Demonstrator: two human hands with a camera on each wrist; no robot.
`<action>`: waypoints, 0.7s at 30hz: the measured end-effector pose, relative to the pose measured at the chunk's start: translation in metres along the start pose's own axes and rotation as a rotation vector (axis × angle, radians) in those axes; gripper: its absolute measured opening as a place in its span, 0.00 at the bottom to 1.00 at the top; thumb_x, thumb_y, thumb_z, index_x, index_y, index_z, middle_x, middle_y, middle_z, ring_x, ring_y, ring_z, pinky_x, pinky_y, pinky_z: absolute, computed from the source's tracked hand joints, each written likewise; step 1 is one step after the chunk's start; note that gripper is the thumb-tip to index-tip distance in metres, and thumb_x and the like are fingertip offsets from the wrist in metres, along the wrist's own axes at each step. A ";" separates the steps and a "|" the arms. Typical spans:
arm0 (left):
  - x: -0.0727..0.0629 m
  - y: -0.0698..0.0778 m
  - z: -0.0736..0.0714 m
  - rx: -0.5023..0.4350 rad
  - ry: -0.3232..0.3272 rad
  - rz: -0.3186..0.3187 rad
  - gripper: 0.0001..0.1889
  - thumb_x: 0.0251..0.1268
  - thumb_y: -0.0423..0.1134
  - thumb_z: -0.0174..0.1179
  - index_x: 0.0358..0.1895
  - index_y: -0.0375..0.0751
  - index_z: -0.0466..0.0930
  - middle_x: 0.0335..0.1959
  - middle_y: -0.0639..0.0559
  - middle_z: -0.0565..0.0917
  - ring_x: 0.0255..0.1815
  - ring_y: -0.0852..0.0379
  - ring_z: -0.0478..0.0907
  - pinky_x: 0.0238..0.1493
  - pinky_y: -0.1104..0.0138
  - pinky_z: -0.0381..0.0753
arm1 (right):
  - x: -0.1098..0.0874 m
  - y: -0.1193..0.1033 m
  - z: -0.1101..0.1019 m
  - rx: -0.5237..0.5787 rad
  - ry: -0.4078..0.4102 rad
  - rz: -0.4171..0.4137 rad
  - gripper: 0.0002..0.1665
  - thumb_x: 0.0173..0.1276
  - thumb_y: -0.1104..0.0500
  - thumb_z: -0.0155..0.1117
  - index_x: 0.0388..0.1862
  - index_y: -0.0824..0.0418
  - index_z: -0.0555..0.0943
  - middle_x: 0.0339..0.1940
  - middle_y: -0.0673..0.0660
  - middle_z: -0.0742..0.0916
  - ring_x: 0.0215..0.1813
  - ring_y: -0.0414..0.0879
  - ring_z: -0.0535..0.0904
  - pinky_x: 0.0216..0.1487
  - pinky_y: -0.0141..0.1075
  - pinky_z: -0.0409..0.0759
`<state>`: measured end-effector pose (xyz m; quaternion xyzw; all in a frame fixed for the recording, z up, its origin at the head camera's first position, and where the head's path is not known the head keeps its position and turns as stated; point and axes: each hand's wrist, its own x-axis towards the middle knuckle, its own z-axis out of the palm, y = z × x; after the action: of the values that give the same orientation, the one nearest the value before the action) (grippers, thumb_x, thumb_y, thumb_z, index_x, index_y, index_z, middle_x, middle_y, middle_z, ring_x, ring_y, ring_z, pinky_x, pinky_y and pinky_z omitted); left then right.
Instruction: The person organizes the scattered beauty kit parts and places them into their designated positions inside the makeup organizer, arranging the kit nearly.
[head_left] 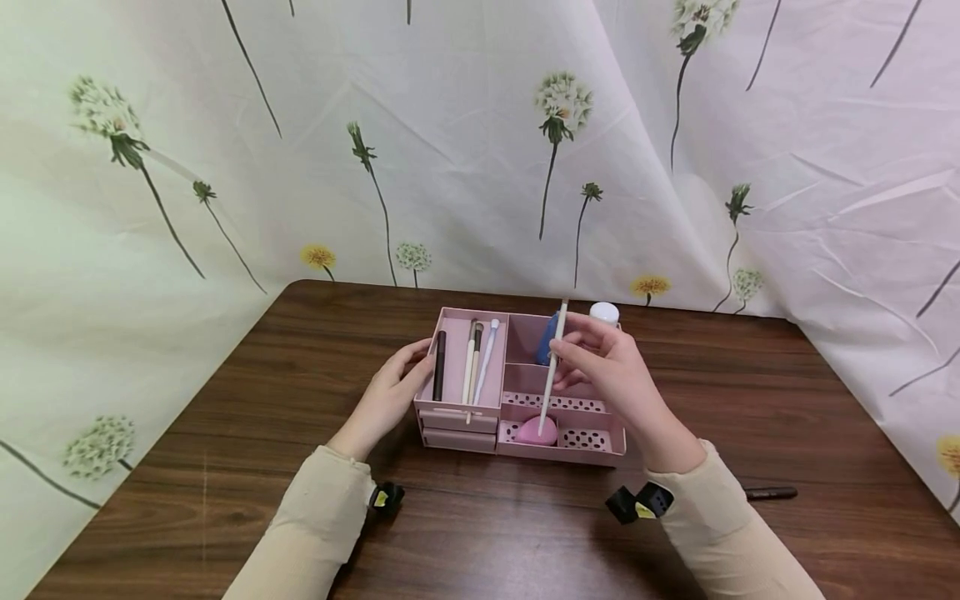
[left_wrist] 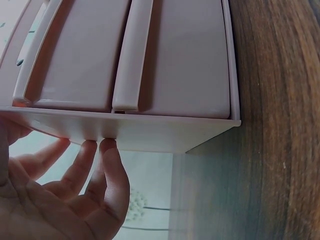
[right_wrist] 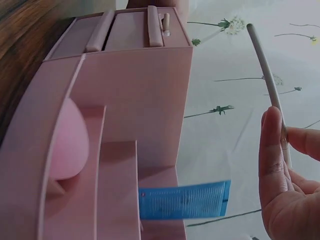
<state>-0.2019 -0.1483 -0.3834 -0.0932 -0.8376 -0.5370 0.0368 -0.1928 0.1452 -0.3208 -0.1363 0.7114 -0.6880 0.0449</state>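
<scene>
In the head view, my right hand (head_left: pixel 611 358) pinches a slim, pale makeup brush (head_left: pixel 555 362) between thumb and fingers, above the pink organizer (head_left: pixel 468 444). Its long handle slants down in front of the compartments; its other end is largely covered by the hand. My left hand (head_left: pixel 390 387) rests against the organizer's left side, and the left wrist view shows its fingertips (left_wrist: pixel 107 145) touching the outer wall. The top left tray holds a black pen-like stick (head_left: pixel 439 367) and several brushes (head_left: pixel 471 362). A pink makeup sponge (head_left: pixel 537 432) sits in a front compartment.
A blue tube (right_wrist: pixel 184 201) stands in a rear compartment, with a white-capped bottle (head_left: pixel 604 313) at the back right. Two drawers (left_wrist: pixel 175 60) are closed below the tray. One dark pen (head_left: pixel 771 493) lies on the wooden table (head_left: pixel 255 433) near the right sleeve.
</scene>
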 end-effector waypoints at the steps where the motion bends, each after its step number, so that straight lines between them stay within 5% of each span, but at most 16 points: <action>1: 0.000 0.000 0.000 0.003 0.000 0.001 0.25 0.79 0.44 0.48 0.71 0.36 0.66 0.65 0.35 0.74 0.68 0.42 0.69 0.68 0.50 0.66 | 0.002 -0.001 0.002 -0.003 -0.004 -0.001 0.31 0.72 0.63 0.61 0.71 0.66 0.67 0.34 0.49 0.84 0.27 0.42 0.83 0.34 0.40 0.86; 13: -0.001 0.001 -0.002 -0.009 -0.005 -0.016 0.25 0.79 0.46 0.48 0.72 0.38 0.66 0.65 0.36 0.74 0.68 0.43 0.69 0.68 0.50 0.65 | 0.037 -0.006 0.026 -0.006 -0.014 0.035 0.34 0.72 0.63 0.61 0.74 0.65 0.65 0.40 0.57 0.85 0.26 0.41 0.83 0.35 0.38 0.85; 18: 0.000 0.000 -0.002 -0.003 -0.007 -0.021 0.25 0.79 0.46 0.48 0.72 0.38 0.66 0.65 0.36 0.74 0.67 0.42 0.70 0.67 0.50 0.66 | 0.051 -0.001 0.035 -0.075 -0.005 0.061 0.34 0.72 0.61 0.63 0.74 0.63 0.65 0.50 0.71 0.83 0.25 0.41 0.83 0.40 0.48 0.86; 21: -0.001 0.000 -0.002 0.004 -0.007 -0.026 0.26 0.79 0.47 0.48 0.72 0.39 0.66 0.65 0.36 0.74 0.67 0.42 0.70 0.67 0.50 0.67 | 0.058 0.003 0.040 -0.104 0.013 0.083 0.35 0.71 0.61 0.63 0.74 0.61 0.64 0.47 0.69 0.84 0.23 0.41 0.83 0.40 0.51 0.85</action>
<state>-0.2011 -0.1503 -0.3823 -0.0843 -0.8399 -0.5354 0.0270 -0.2388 0.0914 -0.3186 -0.1044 0.7515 -0.6485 0.0616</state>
